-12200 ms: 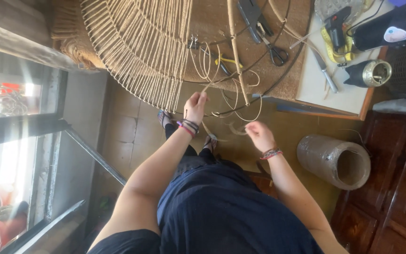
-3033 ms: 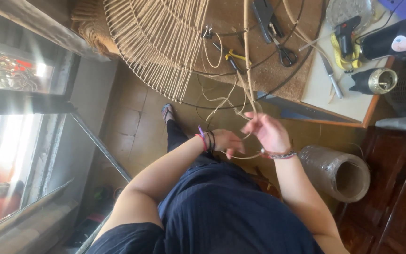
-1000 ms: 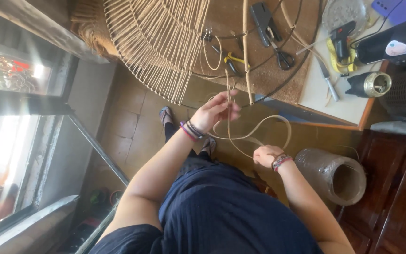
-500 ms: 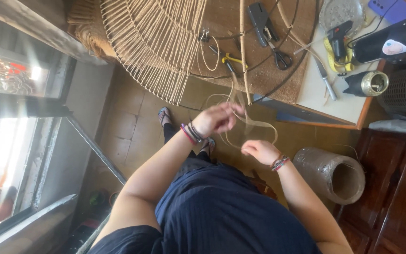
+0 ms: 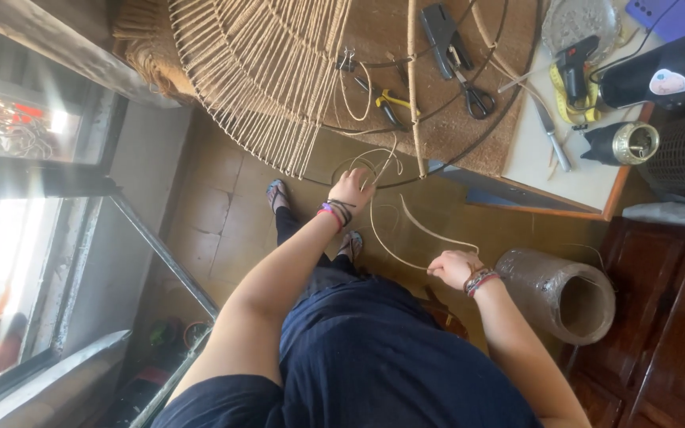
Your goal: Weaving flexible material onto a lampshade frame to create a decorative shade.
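Up at twelve o'clock, the round woven frame (image 5: pixel 279 71) overhangs the surface (image 5: pixel 572 170), putting its rim within reach. The left hand (image 5: pixel 354 190) pinches the pale cord (image 5: pixel 406 218) up at that rim, while the right hand (image 5: pixel 453 268), at four o'clock from it, is closed on the other end, drawing a slack loop between them.

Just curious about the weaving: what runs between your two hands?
In the head view, a pale cane strand loops from the left hand to the right hand, over bare tiled floor.
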